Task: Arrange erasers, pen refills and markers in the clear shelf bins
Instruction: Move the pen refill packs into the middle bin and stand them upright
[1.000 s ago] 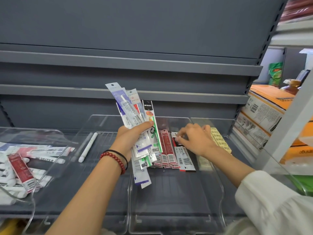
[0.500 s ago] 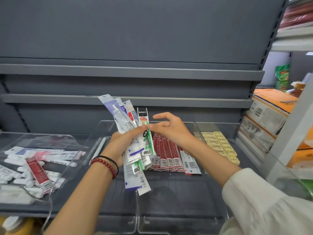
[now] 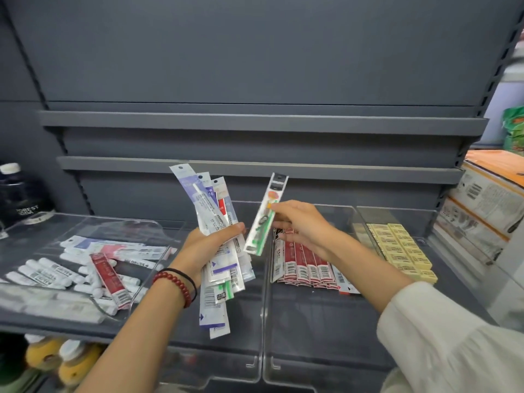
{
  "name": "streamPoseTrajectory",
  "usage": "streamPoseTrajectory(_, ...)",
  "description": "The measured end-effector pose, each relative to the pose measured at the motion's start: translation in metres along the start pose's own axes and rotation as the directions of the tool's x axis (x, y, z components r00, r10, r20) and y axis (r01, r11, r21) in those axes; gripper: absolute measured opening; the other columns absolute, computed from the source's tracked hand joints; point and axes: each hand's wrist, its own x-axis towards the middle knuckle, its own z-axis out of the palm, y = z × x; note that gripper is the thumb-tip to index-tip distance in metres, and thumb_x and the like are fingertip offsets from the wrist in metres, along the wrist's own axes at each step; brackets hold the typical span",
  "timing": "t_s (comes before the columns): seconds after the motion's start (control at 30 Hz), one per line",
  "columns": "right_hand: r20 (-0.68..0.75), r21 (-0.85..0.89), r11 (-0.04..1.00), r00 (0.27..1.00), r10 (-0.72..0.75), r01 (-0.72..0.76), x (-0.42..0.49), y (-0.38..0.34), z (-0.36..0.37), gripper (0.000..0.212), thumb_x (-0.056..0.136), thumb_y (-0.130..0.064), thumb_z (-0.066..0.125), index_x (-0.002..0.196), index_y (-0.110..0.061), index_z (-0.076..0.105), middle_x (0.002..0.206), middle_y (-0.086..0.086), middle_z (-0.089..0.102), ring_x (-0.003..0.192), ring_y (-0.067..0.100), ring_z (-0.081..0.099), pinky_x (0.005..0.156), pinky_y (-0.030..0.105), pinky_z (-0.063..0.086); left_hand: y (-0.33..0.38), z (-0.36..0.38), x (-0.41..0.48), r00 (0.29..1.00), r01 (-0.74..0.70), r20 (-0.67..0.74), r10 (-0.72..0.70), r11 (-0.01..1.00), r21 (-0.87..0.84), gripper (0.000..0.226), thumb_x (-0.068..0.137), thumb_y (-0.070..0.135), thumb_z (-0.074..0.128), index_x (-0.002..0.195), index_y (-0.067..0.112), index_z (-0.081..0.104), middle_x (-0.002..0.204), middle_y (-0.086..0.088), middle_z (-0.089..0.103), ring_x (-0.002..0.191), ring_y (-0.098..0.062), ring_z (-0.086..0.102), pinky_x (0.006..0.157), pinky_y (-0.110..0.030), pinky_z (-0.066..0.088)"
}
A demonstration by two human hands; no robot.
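Our left hand (image 3: 208, 245) grips the refill bundle (image 3: 218, 251); right hand (image 3: 300, 225) pinches one green refill (image 3: 262, 222), likely for sorting into a bin (image 3: 263, 321).

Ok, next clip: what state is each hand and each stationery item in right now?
Left hand: grips a fanned bundle of plastic refill packets.
Right hand: pinches one green-striped refill packet, tilted, in the air.
Red refill packets: lying in a row in a clear plastic bin.
Pale yellow block erasers: laid in rows, rightmost bin.
White markers: loose pile, left bin, one red packet on top.
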Motion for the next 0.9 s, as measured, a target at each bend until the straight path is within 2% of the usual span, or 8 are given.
streamPoseTrajectory(0.13, -0.059, 0.043, 0.999, 0.998, 0.002, 0.000, 0.006, 0.004, -0.005, 0.019, 0.101, -0.025, 0.043, 0.107, -0.010, 0.055, 0.105, 0.004, 0.072, 0.087, 0.016, 0.069, 0.069, 0.029, 0.054, -0.004, -0.004, 0.005, 1.000, 0.010, -0.024, -0.009, 1.000, 0.013, 0.043, 0.070, 0.027, 0.083, 0.106, 0.010, 0.066, 0.085, -0.011, 0.075, 0.076, -0.029, 0.073, 0.067, -0.039, 0.059)
streamPoseTrajectory(0.3, -0.294, -0.146, 0.989, 0.955, -0.039, -0.004, 0.014, 0.022, -0.019, 0.013, 0.088, -0.027, 0.069, 0.090, -0.014, 0.068, 0.091, 0.007, 0.069, 0.068, 0.014, 0.056, 0.054, 0.021, 0.044, -0.006, -0.006, 0.010, 1.000, 0.009, -0.023, -0.008, 0.999, 0.042, 0.048, 0.069, 0.032, 0.084, 0.108, 0.012, 0.066, 0.085, -0.009, 0.075, 0.076, -0.028, 0.073, 0.071, -0.042, 0.060)
streamPoseTrajectory(0.4, -0.267, -0.389, 0.919, 0.962, -0.052, -0.058, 0.015, 0.033, -0.027, 0.014, 0.088, -0.010, 0.067, 0.101, -0.017, 0.071, 0.086, -0.002, 0.065, 0.064, 0.008, 0.054, 0.048, 0.011, 0.046, -0.008, -0.006, 0.012, 1.000, 0.006, -0.027, -0.005, 0.998, 0.055, 0.053, 0.066, 0.035, 0.085, 0.109, 0.013, 0.064, 0.086, -0.009, 0.075, 0.077, -0.030, 0.073, 0.076, -0.047, 0.059)
streamPoseTrajectory(0.5, -0.247, -0.505, 0.859, 0.968, -0.047, -0.087, 0.022, 0.042, -0.024, 0.025, 0.085, -0.008, 0.071, 0.107, -0.020, 0.068, 0.102, 0.004, 0.068, 0.074, 0.013, 0.062, 0.077, 0.026, 0.057, -0.010, -0.004, 0.013, 1.000, 0.002, -0.025, 0.000, 0.998, 0.067, 0.049, 0.067, 0.035, 0.084, 0.106, 0.012, 0.065, 0.086, -0.010, 0.075, 0.078, -0.031, 0.073, 0.078, -0.049, 0.058)
streamPoseTrajectory(0.53, -0.248, -0.513, 0.854, 0.968, -0.047, -0.090, 0.024, 0.043, -0.021, 0.026, 0.084, -0.008, 0.072, 0.107, -0.020, 0.066, 0.102, 0.004, 0.068, 0.070, 0.012, 0.061, 0.078, 0.029, 0.057, -0.010, -0.004, 0.013, 1.000, 0.002, -0.026, 0.000, 0.997, 0.071, 0.047, 0.068, 0.035, 0.084, 0.105, 0.012, 0.066, 0.086, -0.010, 0.075, 0.078, -0.031, 0.073, 0.079, -0.049, 0.058)
streamPoseTrajectory(0.67, -0.195, -0.460, 0.883, 0.981, 0.004, -0.095, 0.029, 0.049, -0.011, 0.033, 0.084, 0.000, 0.069, 0.114, -0.012, 0.063, 0.102, 0.009, 0.067, 0.063, 0.012, 0.061, 0.052, 0.017, 0.055, -0.010, -0.003, 0.013, 1.000, 0.004, -0.021, -0.003, 0.997, 0.075, 0.048, 0.067, 0.035, 0.085, 0.104, 0.012, 0.065, 0.086, -0.010, 0.075, 0.078, -0.032, 0.073, 0.079, -0.049, 0.058)
streamPoseTrajectory(0.77, -0.138, -0.527, 0.844, 0.990, 0.029, -0.098, 0.026, 0.055, -0.011, 0.031, 0.086, -0.002, 0.068, 0.115, -0.010, 0.064, 0.108, 0.011, 0.069, 0.077, 0.017, 0.065, 0.060, 0.019, 0.055, -0.009, -0.002, 0.011, 1.000, -0.005, -0.016, 0.006, 0.998, 0.069, 0.043, 0.068, 0.033, 0.084, 0.102, 0.012, 0.066, 0.085, -0.010, 0.075, 0.078, -0.031, 0.073, 0.077, -0.047, 0.059)
streamPoseTrajectory(0.9, -0.114, -0.610, 0.786, 0.970, -0.214, 0.102, 0.016, 0.042, -0.008, 0.015, 0.089, -0.018, 0.067, 0.103, -0.016, 0.069, 0.091, -0.006, 0.068, 0.081, 0.005, 0.060, 0.069, 0.005, 0.045, -0.009, -0.003, 0.010, 1.000, -0.026, 0.016, 0.025, 0.999, 0.045, 0.045, 0.069, 0.032, 0.084, 0.106, 0.012, 0.067, 0.089, -0.011, 0.075, 0.081, -0.031, 0.073, 0.079, -0.048, 0.058)
